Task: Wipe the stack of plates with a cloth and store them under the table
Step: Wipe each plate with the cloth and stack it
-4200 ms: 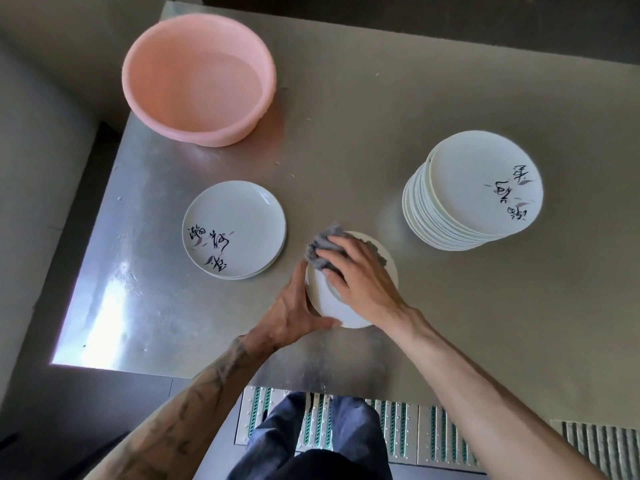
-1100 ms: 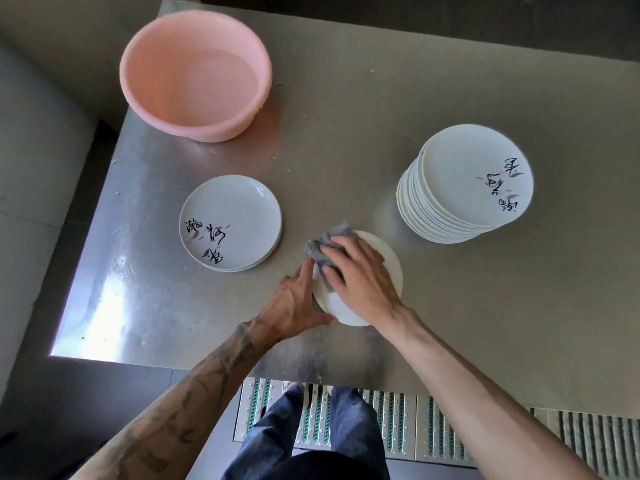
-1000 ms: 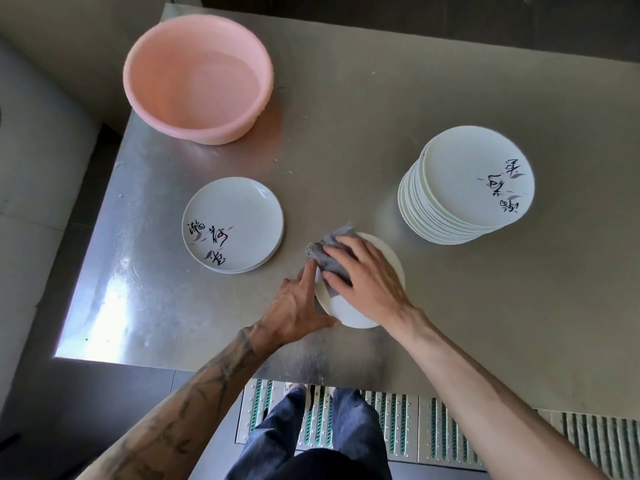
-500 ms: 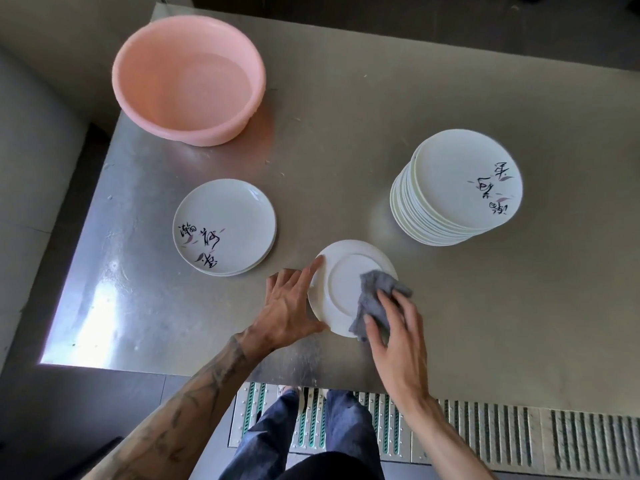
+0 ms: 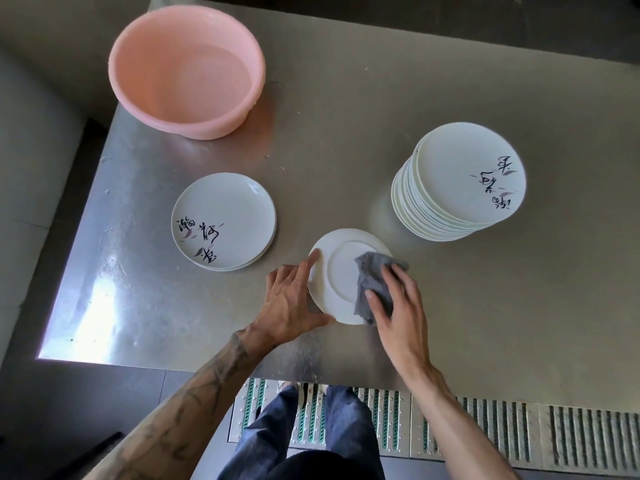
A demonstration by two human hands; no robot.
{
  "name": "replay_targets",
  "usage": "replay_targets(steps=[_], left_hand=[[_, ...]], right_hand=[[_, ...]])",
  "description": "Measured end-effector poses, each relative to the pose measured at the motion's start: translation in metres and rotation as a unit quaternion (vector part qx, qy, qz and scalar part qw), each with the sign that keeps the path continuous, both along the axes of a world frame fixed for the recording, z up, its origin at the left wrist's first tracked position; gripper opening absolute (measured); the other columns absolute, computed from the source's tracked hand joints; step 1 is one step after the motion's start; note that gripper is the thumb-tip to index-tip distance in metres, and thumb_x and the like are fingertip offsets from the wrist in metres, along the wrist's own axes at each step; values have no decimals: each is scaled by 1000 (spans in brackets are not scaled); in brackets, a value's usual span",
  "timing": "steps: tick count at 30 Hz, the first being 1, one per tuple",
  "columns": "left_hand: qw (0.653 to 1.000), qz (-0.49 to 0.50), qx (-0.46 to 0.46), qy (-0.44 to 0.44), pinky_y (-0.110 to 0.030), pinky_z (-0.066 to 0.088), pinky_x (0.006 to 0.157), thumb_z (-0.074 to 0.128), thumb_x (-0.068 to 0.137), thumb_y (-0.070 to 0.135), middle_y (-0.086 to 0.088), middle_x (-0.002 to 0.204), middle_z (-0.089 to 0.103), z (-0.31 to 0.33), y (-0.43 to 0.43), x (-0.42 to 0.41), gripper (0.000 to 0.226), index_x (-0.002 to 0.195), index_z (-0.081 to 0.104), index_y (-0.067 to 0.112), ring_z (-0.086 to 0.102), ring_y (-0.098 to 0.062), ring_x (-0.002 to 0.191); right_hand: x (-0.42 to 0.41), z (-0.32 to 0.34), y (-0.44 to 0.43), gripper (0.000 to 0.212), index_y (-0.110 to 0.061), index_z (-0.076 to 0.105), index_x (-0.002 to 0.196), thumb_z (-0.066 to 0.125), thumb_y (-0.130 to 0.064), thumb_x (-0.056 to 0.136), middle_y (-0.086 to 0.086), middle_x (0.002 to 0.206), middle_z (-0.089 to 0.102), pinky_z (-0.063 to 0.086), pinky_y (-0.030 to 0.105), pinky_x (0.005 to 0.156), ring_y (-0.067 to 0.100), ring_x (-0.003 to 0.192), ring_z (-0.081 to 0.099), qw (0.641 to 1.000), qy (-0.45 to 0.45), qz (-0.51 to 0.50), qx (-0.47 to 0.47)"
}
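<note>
Head view, step in hand: I read this as wiping the underside of one plate [image 5: 341, 275], which lies face down near the counter's [image 5: 346, 109] near edge, its foot ring up.
Head view, right hand: my right hand [image 5: 398, 306] presses a grey cloth [image 5: 372, 282] flat on the right part of that plate, fingers spread over the cloth and pinning it rather than gripping.
Head view, left hand: my left hand [image 5: 291, 303] lies open against the plate's left rim, fingers on the edge and thumb along its near side, steadying it.
Head view, unwiped stack: the tall stack [image 5: 457, 181] stands to the far right, well apart from my hands.
Head view, done pile: a low pile [image 5: 223, 221] of a few plates, face up, sits to the left, just beside my left hand.
Head view, basin: a pink basin [image 5: 187, 69] stands at the far left corner, overhanging the counter's left edge.
Next move, my judgement: finish the sweep, then lift the plate onto the low pile; that needs a hold under the rim.
Edges: the near edge is close behind my wrists, so I would slide nothing toward me.
Open room: bare counter lies between the piles and all along the right.
Storage: the space under the counter is hidden from here.
</note>
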State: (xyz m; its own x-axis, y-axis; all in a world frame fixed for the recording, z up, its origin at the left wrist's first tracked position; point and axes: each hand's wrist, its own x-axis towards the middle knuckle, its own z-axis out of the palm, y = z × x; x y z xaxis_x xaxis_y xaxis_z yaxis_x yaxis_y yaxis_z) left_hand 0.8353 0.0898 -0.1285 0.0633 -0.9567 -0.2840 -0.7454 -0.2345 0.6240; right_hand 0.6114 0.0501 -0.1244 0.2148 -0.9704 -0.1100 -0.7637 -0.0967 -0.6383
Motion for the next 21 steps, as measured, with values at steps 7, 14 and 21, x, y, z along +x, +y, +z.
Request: replay_targets(steps=[7,14,21], left_hand=[[1000,4,3,8,-40,26,108,91,62,60,-3,139,57,-2,2,0,125,160,24,20,43,-27,123],[1000,-8,-4,-6,-39,29,105,91,60,59,-1,138,58,-4,6,1,115,152,36,19,44,-26,122],[1000,-3,-16,-5,-33,22,104,94,60,55,-3,140,57,-2,6,-1,126,161,25,21,41,-25,123]], right_hand=[[41,-1,-64,44,-15,58,142,62,-23,100,-1,146,53,31,25,113,16,134,46,992,25,121,-30],[64,0,-67,37,-18,62,135,59,-32,101,-2,139,57,38,34,112,20,128,51,964,43,250,-81],[6,6,-30,49,-20,53,147,62,-28,99,-6,147,48,39,26,107,20,129,46,999,48,21,3]])
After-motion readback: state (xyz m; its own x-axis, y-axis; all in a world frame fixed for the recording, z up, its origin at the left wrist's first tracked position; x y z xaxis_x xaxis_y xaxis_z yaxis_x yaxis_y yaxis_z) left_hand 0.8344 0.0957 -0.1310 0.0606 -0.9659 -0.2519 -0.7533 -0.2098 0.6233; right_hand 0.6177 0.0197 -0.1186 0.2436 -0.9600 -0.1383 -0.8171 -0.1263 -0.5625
